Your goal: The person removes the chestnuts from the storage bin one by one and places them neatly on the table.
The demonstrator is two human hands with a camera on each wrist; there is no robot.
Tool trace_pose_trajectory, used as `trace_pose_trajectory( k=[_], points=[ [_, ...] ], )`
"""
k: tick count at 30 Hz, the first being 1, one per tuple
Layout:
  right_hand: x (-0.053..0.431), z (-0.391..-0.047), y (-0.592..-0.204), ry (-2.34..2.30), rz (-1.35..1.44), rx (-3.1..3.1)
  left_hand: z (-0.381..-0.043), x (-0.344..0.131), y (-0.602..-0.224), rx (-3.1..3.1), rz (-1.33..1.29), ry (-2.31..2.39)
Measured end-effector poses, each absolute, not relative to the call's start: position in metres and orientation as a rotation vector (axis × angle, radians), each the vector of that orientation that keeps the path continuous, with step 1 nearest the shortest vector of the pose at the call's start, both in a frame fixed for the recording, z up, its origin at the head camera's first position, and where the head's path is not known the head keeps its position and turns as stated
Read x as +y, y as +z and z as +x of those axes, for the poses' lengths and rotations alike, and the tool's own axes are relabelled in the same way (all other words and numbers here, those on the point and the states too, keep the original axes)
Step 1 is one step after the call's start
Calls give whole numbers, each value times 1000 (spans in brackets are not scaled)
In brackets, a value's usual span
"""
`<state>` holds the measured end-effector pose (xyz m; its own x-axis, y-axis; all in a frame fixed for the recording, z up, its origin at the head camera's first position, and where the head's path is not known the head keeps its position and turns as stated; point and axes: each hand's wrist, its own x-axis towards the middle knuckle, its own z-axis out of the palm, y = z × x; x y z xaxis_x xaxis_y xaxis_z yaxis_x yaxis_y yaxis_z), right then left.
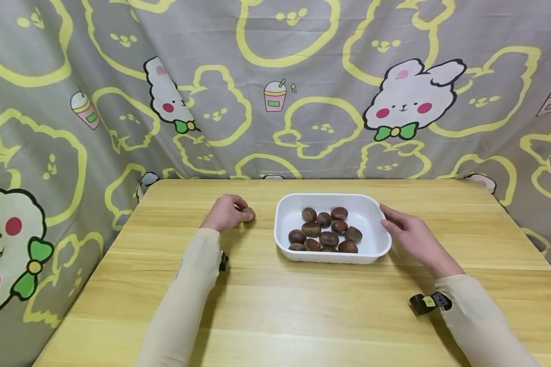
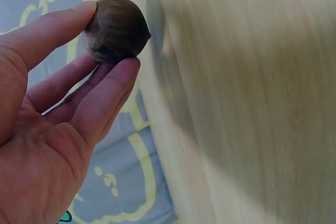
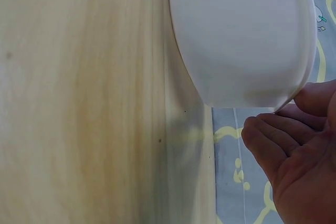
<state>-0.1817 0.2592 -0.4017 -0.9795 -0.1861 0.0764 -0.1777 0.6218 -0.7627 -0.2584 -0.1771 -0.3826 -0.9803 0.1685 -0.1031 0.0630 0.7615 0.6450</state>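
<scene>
My left hand (image 1: 226, 214) is left of the white plastic tray (image 1: 371, 235) and pinches one brown chestnut (image 2: 118, 31) between thumb and fingertips. In the left wrist view the chestnut's pointed tip faces right, away from the palm. Several more chestnuts (image 1: 329, 238) lie inside the tray, mostly toward its left and middle. At the tray's right end, my right hand (image 1: 415, 238) grips the rim with thumb and fingers. The right wrist view shows the tray's outer wall (image 3: 241, 40) with the thumb against its rim; part of the fingers is hidden behind it.
The tray stands on a light wooden table (image 1: 275, 311) near its back edge. Behind and to the left hangs a grey curtain (image 1: 239, 46) with yellow outlines and rabbit figures. A small black camera (image 1: 424, 304) sits at the right wrist.
</scene>
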Motion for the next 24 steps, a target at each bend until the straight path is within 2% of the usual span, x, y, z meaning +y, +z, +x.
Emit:
trace_pose_trajectory(
  k=[24],
  points=[
    [259,-181,-401,-1325,-308,2818,-262,-164,-389,2838,245,890]
  ],
)
